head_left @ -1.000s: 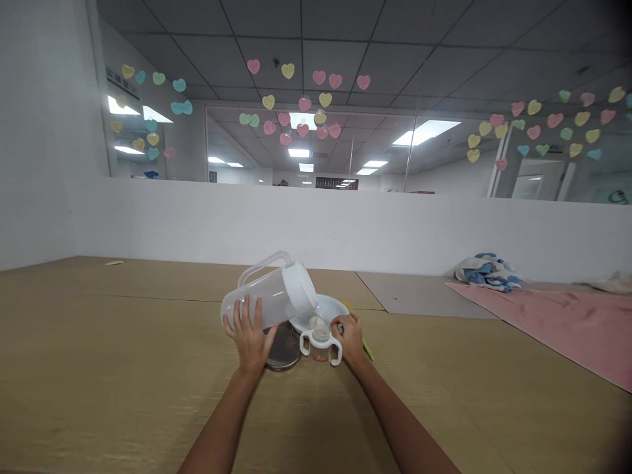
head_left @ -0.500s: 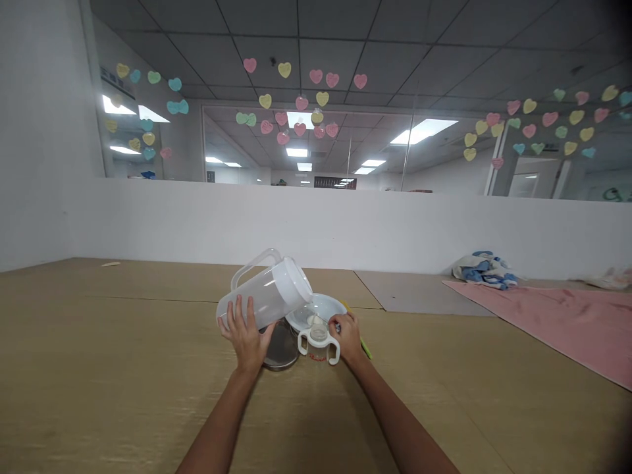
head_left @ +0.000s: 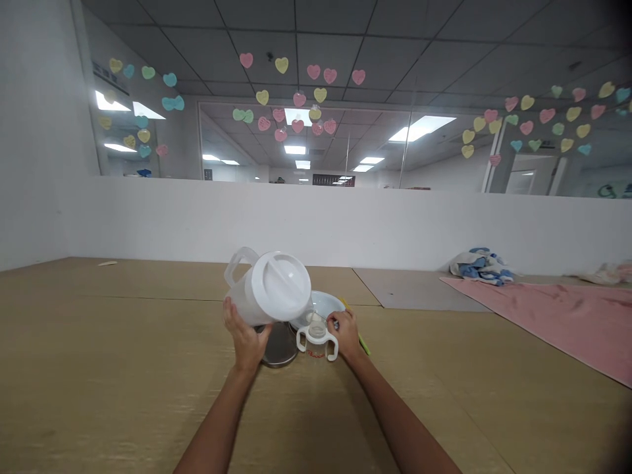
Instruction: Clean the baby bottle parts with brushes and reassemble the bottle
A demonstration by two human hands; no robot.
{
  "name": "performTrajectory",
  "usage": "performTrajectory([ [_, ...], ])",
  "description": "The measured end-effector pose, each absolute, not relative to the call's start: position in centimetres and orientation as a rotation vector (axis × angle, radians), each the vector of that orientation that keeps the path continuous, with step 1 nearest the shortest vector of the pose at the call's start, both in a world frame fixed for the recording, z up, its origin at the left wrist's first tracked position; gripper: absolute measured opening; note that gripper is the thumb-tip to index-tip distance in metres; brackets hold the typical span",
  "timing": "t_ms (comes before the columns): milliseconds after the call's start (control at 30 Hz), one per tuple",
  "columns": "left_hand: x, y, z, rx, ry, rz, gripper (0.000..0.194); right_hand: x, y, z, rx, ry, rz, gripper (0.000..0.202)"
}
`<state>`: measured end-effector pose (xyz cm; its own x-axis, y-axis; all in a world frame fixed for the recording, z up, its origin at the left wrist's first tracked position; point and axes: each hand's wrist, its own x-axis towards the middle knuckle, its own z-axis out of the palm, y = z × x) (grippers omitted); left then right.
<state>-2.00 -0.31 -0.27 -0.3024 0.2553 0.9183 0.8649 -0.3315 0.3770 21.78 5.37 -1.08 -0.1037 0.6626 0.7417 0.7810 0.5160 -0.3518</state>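
Note:
My left hand supports a white translucent pitcher from below, its thumb and fingers around the side. The pitcher is tilted, its round white lid facing me and to the right. Just right of and below the lid stands a clear baby bottle with white side handles and an uncovered neck. Beside it, my right hand has its fingers pinched together near the right handle; what they hold is hard to see. A white bowl sits behind the bottle, partly hidden. A dark round metal lid or tray lies under the pitcher.
A yellow-green stick-like thing pokes out behind my right hand. A pink cloth and a crumpled blue-and-white cloth lie at the right. A low white wall with glass above bounds the tan table.
The pitcher has turned so that its lid faces me more, and its handle has swung left. My left hand has turned with it. My right hand stays beside the bottle.

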Motion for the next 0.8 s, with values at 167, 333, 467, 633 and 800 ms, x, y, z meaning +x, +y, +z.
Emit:
performTrajectory([
  [167,-2.8,0.2,-0.9,-1.536,-1.385,-1.602,0.098,21.7,5.3,-1.1,-1.204,-1.809,-0.174,0.021],
  [333,-3.8,0.7,-1.0,-1.574,-1.213,-1.514,0.102,21.7,5.4,-1.2,-1.173,-1.787,-0.182,0.022],
  [467,-4.0,0.8,-0.9,-1.583,-1.181,-1.474,0.098,21.8,5.4,-1.2,-1.158,-1.786,-0.196,0.022],
  [633,-3.8,0.8,-1.0,-1.582,-1.281,-1.515,0.096,21.9,5.3,-1.2,-1.177,-1.791,-0.208,0.021],
  [800,-3.1,0.4,-0.3,-1.422,-1.513,-1.746,0.102,21.7,5.1,-0.9,-1.191,-1.793,-0.211,0.022],
])
